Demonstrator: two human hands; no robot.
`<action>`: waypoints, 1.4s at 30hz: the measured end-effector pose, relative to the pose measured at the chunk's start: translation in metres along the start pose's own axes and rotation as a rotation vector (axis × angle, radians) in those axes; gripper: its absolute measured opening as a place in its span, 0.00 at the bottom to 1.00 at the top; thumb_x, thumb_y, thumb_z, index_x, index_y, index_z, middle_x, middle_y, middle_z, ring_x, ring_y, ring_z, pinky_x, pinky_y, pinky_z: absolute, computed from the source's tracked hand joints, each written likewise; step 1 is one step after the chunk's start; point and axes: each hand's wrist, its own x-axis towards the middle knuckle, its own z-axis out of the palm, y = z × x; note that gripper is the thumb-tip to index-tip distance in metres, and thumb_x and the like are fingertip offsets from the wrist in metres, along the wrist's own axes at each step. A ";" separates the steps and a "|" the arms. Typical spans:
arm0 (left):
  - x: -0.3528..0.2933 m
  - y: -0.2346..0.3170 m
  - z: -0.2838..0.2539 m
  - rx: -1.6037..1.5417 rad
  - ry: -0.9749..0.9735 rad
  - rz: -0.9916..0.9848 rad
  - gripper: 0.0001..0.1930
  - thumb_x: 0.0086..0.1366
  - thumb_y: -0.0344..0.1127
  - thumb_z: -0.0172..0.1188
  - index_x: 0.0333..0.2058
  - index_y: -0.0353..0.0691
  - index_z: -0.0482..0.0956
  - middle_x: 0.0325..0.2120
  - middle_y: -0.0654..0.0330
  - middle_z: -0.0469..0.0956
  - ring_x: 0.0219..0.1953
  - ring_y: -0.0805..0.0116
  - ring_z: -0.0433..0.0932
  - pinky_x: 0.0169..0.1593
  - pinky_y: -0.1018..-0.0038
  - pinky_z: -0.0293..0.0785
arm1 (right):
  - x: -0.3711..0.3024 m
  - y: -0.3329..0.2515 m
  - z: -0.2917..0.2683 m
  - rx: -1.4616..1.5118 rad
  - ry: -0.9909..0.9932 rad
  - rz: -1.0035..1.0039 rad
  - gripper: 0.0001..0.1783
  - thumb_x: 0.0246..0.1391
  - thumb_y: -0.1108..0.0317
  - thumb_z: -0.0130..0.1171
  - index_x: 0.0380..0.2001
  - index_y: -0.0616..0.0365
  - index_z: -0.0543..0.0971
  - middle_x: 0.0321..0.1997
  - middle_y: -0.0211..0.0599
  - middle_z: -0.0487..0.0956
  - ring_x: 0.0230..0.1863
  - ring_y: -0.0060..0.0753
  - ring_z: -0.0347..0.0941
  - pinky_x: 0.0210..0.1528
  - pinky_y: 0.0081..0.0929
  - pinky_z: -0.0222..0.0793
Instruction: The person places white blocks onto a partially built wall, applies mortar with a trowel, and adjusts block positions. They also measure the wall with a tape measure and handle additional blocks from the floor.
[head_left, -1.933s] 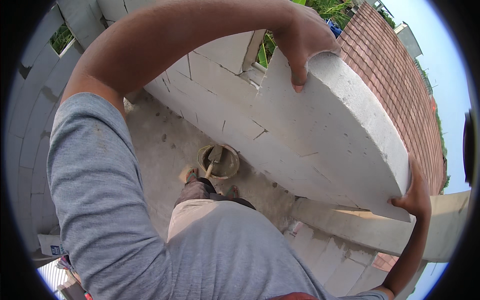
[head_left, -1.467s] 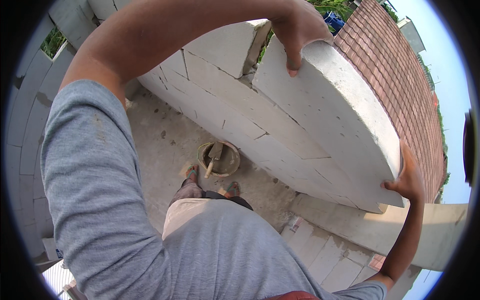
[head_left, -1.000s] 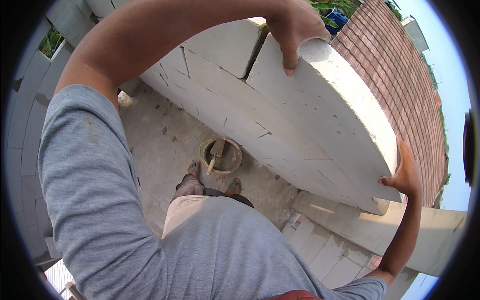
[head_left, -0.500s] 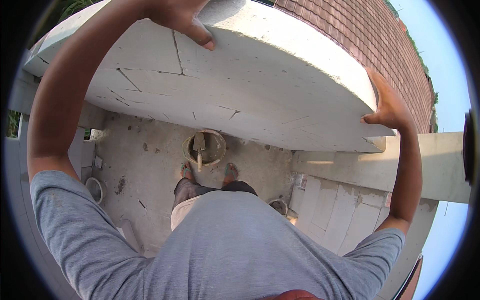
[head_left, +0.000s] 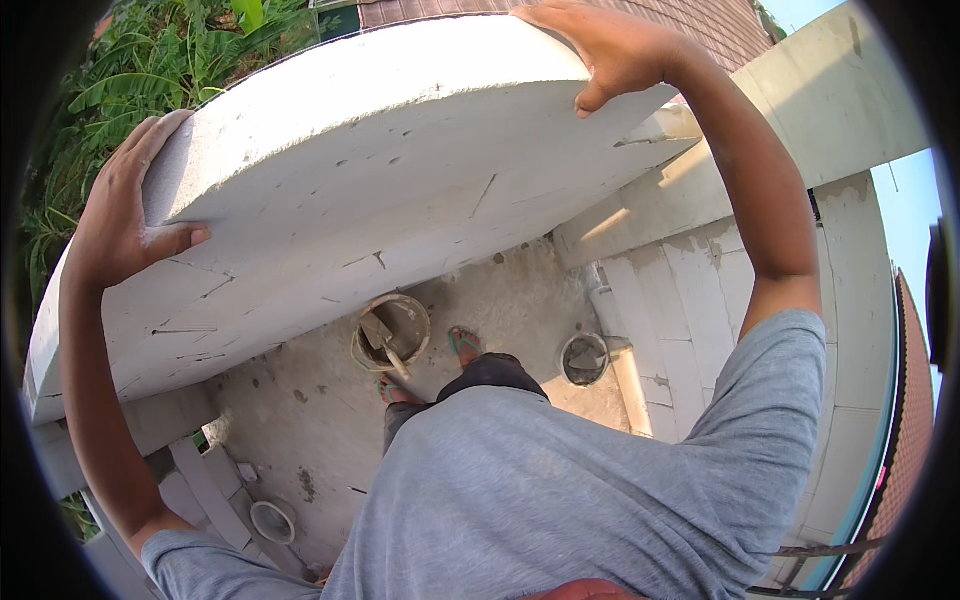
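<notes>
A long pale lightweight concrete block lies along the top of a wall of similar blocks. My left hand is closed round its left end, thumb on the near face and fingers over the far side. At the right end my right hand grips the block, its thumb bent onto the near face and its fingers resting across the top. Some fingertips behind the block are hidden. On the floor by my feet stands a round bucket, with a trowel lying in it.
A second bucket with grey contents stands to the right, and a pale bucket at lower left. A concrete beam runs off to the right. Beyond the wall are green plants and a tiled roof.
The view has turned, so wall and buckets appear tilted the other way. In the picture both hands sit further left, the left one lower and the right one higher. Both still grip the block.
</notes>
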 end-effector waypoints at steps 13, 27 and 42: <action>0.008 0.003 -0.010 -0.081 -0.032 0.025 0.63 0.40 0.71 0.72 0.71 0.38 0.62 0.68 0.44 0.66 0.71 0.41 0.63 0.73 0.50 0.57 | -0.005 0.015 0.023 0.027 0.253 -0.114 0.47 0.38 0.58 0.75 0.62 0.64 0.69 0.55 0.52 0.73 0.58 0.47 0.69 0.61 0.39 0.67; 0.008 0.013 -0.019 -0.212 -0.058 0.028 0.62 0.33 0.57 0.75 0.68 0.32 0.64 0.64 0.40 0.70 0.66 0.40 0.70 0.70 0.53 0.63 | 0.007 0.000 -0.047 1.815 0.953 -0.116 0.25 0.68 0.56 0.52 0.16 0.42 0.60 0.13 0.18 0.56 0.13 0.16 0.50 0.15 0.20 0.47; 0.007 0.002 -0.007 -0.132 -0.022 0.057 0.61 0.32 0.54 0.78 0.69 0.39 0.66 0.63 0.44 0.72 0.65 0.43 0.72 0.71 0.53 0.65 | 0.076 -0.074 -0.003 1.789 0.439 -0.004 0.23 0.68 0.63 0.51 0.16 0.43 0.60 0.13 0.20 0.57 0.12 0.18 0.48 0.15 0.24 0.44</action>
